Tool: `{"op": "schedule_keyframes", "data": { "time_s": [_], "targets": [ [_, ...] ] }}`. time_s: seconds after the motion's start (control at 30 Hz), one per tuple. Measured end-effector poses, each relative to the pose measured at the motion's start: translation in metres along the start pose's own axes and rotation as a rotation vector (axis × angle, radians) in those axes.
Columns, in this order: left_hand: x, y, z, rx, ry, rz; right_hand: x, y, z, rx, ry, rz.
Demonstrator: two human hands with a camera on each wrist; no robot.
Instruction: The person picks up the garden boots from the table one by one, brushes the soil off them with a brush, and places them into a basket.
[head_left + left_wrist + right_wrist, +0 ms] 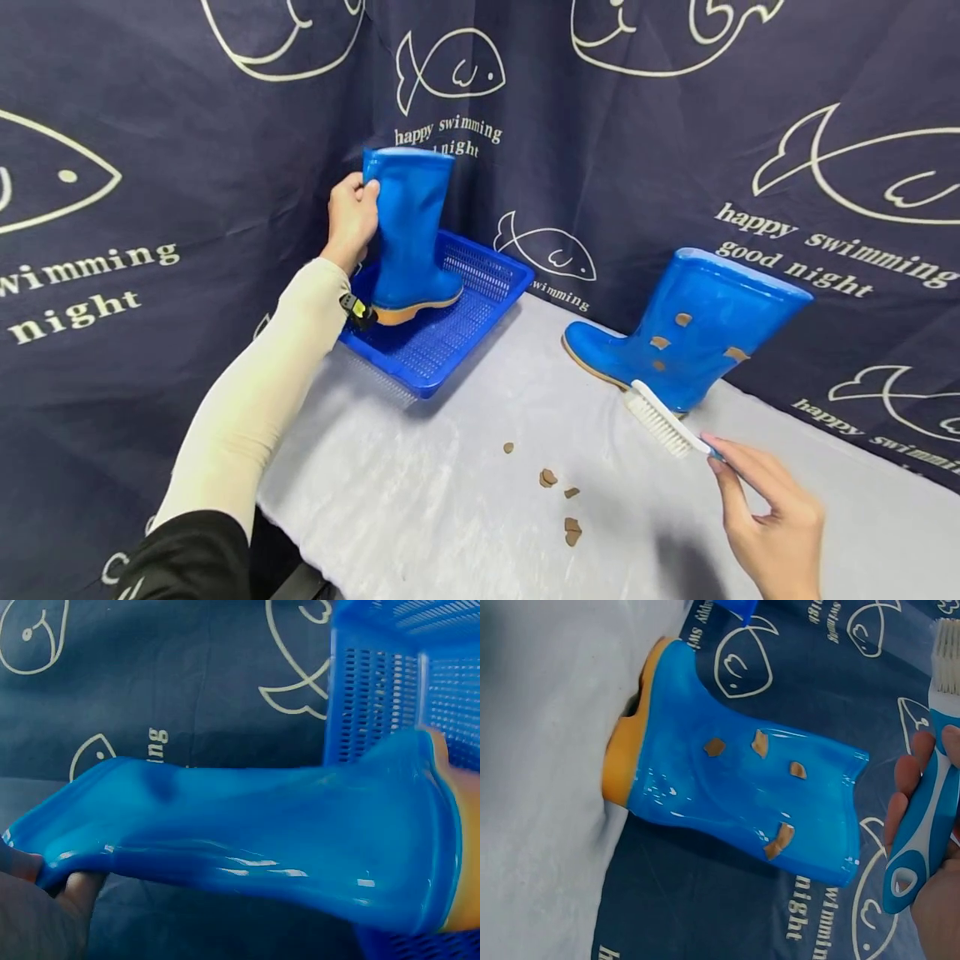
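My left hand (352, 215) grips the top edge of a blue rain boot (411, 225), thumb on the outside. That boot stands upright in, or just over, a blue plastic basket (480, 333), its tan sole (466, 847) toward the basket floor. In my right hand (776, 508) is a white-and-blue scrub brush (663, 417), held by its handle with white bristles facing down and left. Beyond the brush, a second blue rain boot (705, 325) stands on the table with several brown patches (780, 841) stuck on its shaft. The brush head overlaps its heel in the head view.
Several brown flakes (572, 532) lie on the white-covered table (450, 517) between the hands. A dark blue curtain (637, 150) with fish drawings and lettering hangs close behind the boots and the basket.
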State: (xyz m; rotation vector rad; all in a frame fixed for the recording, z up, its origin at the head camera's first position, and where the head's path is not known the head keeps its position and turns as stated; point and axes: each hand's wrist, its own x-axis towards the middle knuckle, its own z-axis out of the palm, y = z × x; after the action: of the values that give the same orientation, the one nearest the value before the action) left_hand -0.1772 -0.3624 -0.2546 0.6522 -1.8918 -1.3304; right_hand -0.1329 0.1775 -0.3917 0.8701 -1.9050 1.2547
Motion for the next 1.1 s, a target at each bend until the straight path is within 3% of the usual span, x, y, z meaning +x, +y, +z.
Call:
{"op": "schedule_keyframes", "data": {
  "time_s": [0.13, 0.3, 0.47, 0.67, 0.73, 0.8, 0.97, 1.1],
  "targets": [
    [-0.007, -0.021, -0.003, 0.012, 0.005, -0.017, -0.018, 0.002, -0.002, -0.049, -0.032, 0.075],
    [-0.020, -0.030, -0.013, 0.085, 0.001, 0.037, -0.031, 0.000, -0.005, -0.101, -0.017, 0.151],
    [-0.033, -0.034, -0.026, 0.106, -0.032, 0.081, -0.027, -0.001, -0.008, -0.104, 0.001, 0.157],
    [-0.043, -0.039, -0.035, 0.049, -0.131, 0.077, -0.016, 0.005, -0.010, -0.078, -0.002, 0.121],
    [-0.046, -0.038, -0.037, 0.026, -0.129, 0.098, -0.012, 0.008, -0.009, -0.078, -0.008, 0.107],
    [-0.052, -0.037, -0.037, 0.018, -0.082, 0.177, -0.011, 0.011, -0.007, -0.077, -0.016, 0.090],
    [-0.083, -0.032, -0.025, 0.039, 0.139, 0.534, -0.014, 0.015, -0.001, -0.057, -0.040, 0.057],
    [-0.107, -0.018, -0.004, -0.014, 0.217, 0.746, -0.011, 0.016, 0.003, -0.068, -0.063, 0.064]
  ]
}}
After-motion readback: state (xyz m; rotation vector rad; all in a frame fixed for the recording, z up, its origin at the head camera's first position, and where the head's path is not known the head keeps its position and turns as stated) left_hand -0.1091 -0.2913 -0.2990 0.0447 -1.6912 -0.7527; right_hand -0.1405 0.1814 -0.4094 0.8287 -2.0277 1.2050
